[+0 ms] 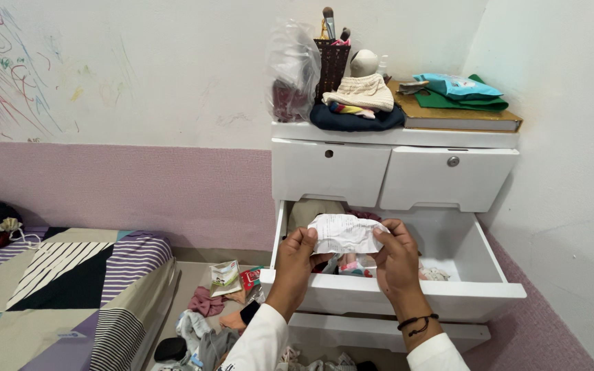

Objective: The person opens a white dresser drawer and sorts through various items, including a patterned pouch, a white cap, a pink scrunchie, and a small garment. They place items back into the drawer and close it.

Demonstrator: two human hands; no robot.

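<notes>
My left hand and my right hand together hold a crumpled white paper slip, each pinching one side of it. The slip hangs over the pulled-out drawer of a white plastic drawer unit. Inside the drawer lie folded cloth and small items, partly hidden by my hands. A black cord bracelet sits on my right wrist. Both sleeves are white.
On top of the unit stand a brush holder, a plastic bag, folded clothes and a book. A bed with a striped patchwork cover is at left. Clothes and packets litter the floor. A lower drawer is slightly open.
</notes>
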